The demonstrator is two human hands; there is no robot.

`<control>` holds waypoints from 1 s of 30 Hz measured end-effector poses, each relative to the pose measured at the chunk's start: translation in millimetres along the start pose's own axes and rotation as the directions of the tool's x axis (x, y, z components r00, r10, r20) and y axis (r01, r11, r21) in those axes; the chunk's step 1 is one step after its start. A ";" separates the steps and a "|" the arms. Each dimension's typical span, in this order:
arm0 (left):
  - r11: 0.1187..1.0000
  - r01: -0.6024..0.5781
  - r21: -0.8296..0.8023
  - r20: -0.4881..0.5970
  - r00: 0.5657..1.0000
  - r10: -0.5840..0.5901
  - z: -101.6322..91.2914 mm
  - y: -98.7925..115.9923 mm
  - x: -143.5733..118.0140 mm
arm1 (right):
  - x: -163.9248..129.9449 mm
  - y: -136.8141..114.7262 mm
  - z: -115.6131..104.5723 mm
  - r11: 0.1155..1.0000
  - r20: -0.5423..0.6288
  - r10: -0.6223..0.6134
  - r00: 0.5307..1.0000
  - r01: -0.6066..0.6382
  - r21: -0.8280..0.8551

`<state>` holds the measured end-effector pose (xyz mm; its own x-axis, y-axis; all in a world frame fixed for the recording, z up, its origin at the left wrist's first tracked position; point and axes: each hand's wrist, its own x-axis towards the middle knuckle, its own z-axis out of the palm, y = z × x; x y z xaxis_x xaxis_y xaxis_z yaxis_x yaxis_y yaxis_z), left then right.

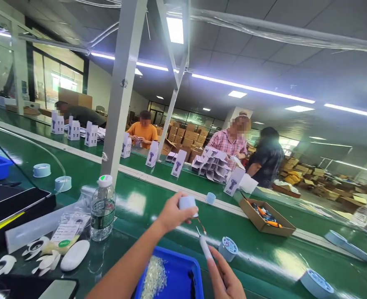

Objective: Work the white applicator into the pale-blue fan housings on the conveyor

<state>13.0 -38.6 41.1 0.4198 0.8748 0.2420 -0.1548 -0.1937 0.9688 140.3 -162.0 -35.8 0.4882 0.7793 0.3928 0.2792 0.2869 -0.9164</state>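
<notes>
Counter [140, 203] dark green, glossy, with a white strip along the middle. Cap [187, 202] in left hand [171, 215] pale blue-grey. Tube [205, 247] at right hand [225, 276] white, with red-orange wires. Tray [183, 270] bright blue, holding pale clear bits. Round parts [228, 248] light blue. Bottle [102, 211] clear, white cap with a green spot. Cardboard box [266, 218] brown, orange and black pieces inside. Small cartons [152, 153] white with dark purple print.
</notes>
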 end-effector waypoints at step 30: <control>0.217 0.784 0.581 -0.746 0.620 -0.242 -135.2 -64.1 20.6 | -14.7 21.9 20.1 0.998 0.383 0.053 0.922 -0.033 -0.058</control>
<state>-89.4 51.9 -23.3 -0.3699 0.9206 -0.1251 0.8154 0.3862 0.4312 122.6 -155.9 -63.2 0.1483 0.9473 0.2840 0.3106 0.2280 -0.9228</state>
